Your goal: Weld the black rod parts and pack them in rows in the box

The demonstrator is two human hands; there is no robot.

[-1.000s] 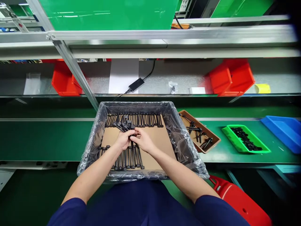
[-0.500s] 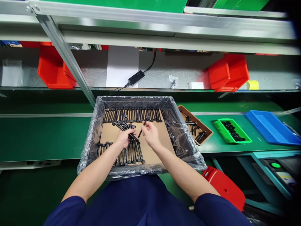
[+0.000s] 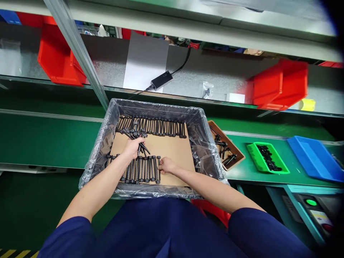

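A plastic-lined box (image 3: 200,123) with a cardboard sheet (image 3: 172,150) on its floor sits in front of me. Long black bolts lie in a far row (image 3: 153,126) and a near row (image 3: 138,169). My left hand (image 3: 132,147) is closed round a bunch of black bolts (image 3: 136,137) that fan out above the cardboard. My right hand (image 3: 166,165) rests low at the right end of the near row, fingers curled against the last bolt (image 3: 158,168) there.
A brown tray (image 3: 238,150) with loose bolts stands right of the box, then a green tray (image 3: 279,168) of small black parts and a blue tray (image 3: 313,157). Red bins (image 3: 279,84) (image 3: 55,59), a power adapter (image 3: 161,80) and a white sheet sit on the back shelf.
My right hand took a single bolt from the bunch, carried it down and set it at the right end of the near row. The view has shifted and tilted.
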